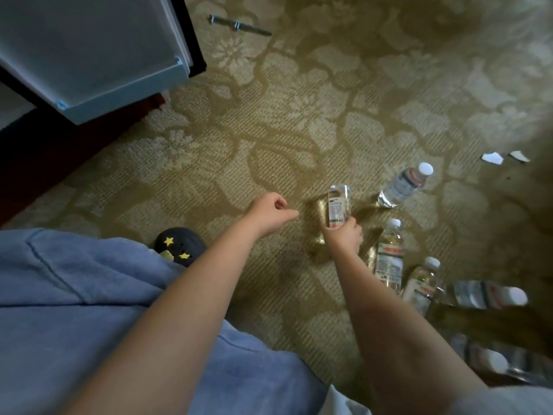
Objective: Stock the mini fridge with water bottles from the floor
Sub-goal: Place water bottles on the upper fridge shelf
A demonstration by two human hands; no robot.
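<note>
My right hand [343, 235] grips a clear water bottle [338, 205] by its cap end, its base pointing away from me just above the carpet. My left hand [270, 213] hovers to the left of that bottle with loosely curled fingers and holds nothing. Several more water bottles wait on the floor to the right: one lying tilted [402, 184], two upright ones [389, 256] [422, 284], and others lying at the right edge [490, 295] [496, 359]. The mini fridge's open door [98, 49] fills the top left corner.
Patterned beige carpet [299, 115] covers the floor. A metal bar [239, 25] lies at the top centre. White scraps [492, 157] sit at the right. A dark shoe with yellow stars [179, 245] and my blue-clad leg [74, 295] are at the lower left.
</note>
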